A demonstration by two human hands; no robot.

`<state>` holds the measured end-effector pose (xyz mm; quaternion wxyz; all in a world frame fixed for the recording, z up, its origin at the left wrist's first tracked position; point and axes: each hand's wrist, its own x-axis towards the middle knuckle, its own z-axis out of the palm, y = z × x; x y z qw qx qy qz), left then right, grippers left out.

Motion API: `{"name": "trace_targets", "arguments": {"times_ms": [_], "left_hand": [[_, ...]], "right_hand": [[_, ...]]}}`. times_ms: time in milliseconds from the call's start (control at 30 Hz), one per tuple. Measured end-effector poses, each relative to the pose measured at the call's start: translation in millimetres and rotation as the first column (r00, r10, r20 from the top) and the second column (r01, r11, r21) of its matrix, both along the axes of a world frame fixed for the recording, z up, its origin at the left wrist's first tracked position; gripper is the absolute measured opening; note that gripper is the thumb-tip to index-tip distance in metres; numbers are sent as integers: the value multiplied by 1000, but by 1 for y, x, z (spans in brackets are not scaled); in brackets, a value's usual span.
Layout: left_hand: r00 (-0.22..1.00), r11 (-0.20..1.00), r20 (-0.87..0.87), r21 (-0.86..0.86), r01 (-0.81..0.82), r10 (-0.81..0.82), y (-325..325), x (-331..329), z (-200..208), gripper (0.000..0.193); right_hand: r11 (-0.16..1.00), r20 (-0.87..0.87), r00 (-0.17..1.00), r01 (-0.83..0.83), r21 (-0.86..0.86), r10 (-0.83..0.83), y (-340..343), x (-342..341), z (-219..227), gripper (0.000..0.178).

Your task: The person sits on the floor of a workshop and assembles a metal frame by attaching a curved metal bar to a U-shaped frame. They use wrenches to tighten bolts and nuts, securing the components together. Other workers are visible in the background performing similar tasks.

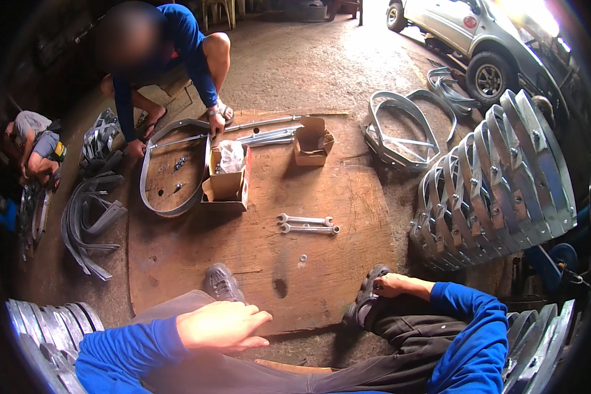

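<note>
My left hand (228, 325) hangs loosely over my left leg, fingers stretched out, holding nothing. My right hand (395, 285) is at my right shoe (364, 303) with its fingers curled; what they grip, if anything, is hidden. Two combination wrenches (308, 224) lie side by side on the wooden board (335, 276) in front of me, and a washer (303, 258) is nearer to me. Across the board, a co-worker's hands (215, 123) touch a rounded metal band frame (144, 190) with a crossbar. Nuts and bolts (179, 163) lie within that frame.
An open carton (228, 190) with a plastic bag and a smaller box (313, 148) stand on the board, near metal bars (269, 136). Stacked metal frames (496, 190) rise at the right; bent strips (85, 223) lie left. Another person (36, 141) crouches far left; a vehicle (486, 46) stands behind.
</note>
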<state>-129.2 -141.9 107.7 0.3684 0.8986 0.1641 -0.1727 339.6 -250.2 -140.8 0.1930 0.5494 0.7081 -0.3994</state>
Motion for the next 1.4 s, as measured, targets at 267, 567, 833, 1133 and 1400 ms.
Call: {"name": "trace_targets", "arguments": {"times_ms": [267, 567, 833, 1133, 1400], "left_hand": [[1000, 1000, -19, 17, 10, -10, -3, -7, -8, 54], [999, 1000, -33, -14, -1, 1, -3, -6, -12, 53], [996, 999, 84, 33, 7, -10, -6, -9, -12, 52], [1000, 1000, 3, -5, -28, 28, -8, -9, -12, 48], [999, 1000, -25, -1, -29, 29, -8, -3, -8, 48]], "right_hand": [[999, -38, 999, 18, -49, -20, 4, -6, -1, 40], [998, 21, 998, 54, -41, -53, 2, 3, -7, 40], [1000, -33, 999, 22, 0, -22, 18, -15, -12, 39], [1000, 9, 1000, 3, -12, -3, 30, -37, 2, 40], [1000, 8, 1000, 0, -22, 0, 24, -32, 6, 40]]}}
